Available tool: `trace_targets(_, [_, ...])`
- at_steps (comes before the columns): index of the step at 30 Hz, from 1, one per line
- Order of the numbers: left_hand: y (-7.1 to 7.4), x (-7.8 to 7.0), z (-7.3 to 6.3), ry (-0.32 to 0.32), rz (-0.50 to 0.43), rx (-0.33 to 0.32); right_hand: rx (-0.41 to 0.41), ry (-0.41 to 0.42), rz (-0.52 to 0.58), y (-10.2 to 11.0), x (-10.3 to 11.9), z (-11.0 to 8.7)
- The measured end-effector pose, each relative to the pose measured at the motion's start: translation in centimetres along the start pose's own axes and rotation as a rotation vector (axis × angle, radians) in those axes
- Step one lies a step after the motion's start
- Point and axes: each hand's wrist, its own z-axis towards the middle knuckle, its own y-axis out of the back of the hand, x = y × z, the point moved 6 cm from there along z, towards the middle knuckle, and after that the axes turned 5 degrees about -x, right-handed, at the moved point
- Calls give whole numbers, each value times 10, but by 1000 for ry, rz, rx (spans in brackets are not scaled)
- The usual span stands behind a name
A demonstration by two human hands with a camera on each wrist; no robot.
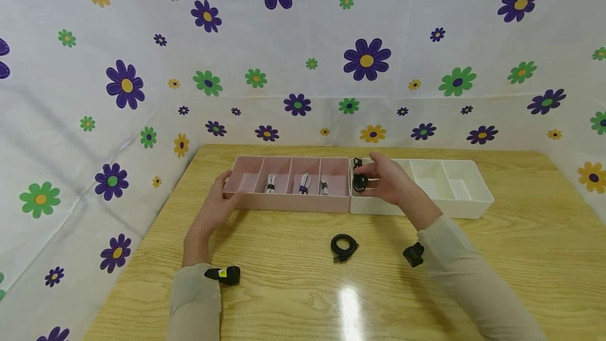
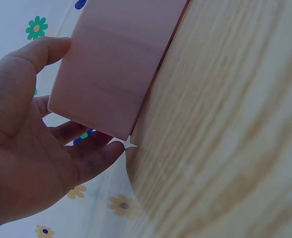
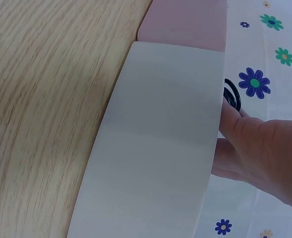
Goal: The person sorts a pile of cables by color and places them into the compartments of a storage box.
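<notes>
My right hand [image 1: 385,179] pinches a coiled black cable [image 1: 360,182] over the leftmost compartment of the white divided box [image 1: 421,207]. In the right wrist view the box's front wall hides part of the fingers, and black cable loops [image 3: 232,94] show above its rim. My left hand [image 1: 219,207] grips the left end of the pink divided box [image 1: 293,203]. Its thumb lies at the front rim in the left wrist view, with the other fingers around the end wall [image 2: 91,121]. Another coiled black cable [image 1: 344,247] lies on the table in front of the boxes.
Bundled white cables [image 1: 304,183] sit in three of the pink box's compartments, its leftmost one bare. Both boxes stand end to end near the back of the wooden table [image 1: 284,288]. A flowered cloth [image 1: 312,30] hangs behind and at the sides.
</notes>
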Motion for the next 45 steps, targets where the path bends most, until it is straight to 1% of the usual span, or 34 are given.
trace_targets(2, [0, 1, 0, -6, 6, -5, 13, 4, -37, -1, 0, 0])
trace_targets(5, [0, 0, -2, -9, 12, -9, 32, -6, -54, -3, -2, 3])
trace_targets(12, [1, 0, -3, -10, 10, -14, 157, -37, 4, -4, -3, 7])
trace_targets(14, [1, 0, -2, -12, 13, -13, 169, -43, 12, -4, -3, 8])
trace_targets(23, [1, 2, -2, -6, 1, -17, 152, -65, -73, -4, -6, 16])
trace_targets(27, [0, 2, -2, -5, -7, -18, 136, -86, -88, -4, -6, 18])
trace_targets(32, [-1, 3, -1, -8, -12, -14, 132, -109, -72, -4, -9, 20])
trace_targets(37, [-1, 2, 0, -13, -18, -16, 153, -121, -46, -2, -10, 22])
trace_targets(45, [-1, -2, -1, -15, -29, -13, 148, -134, -40, -2, -9, 21])
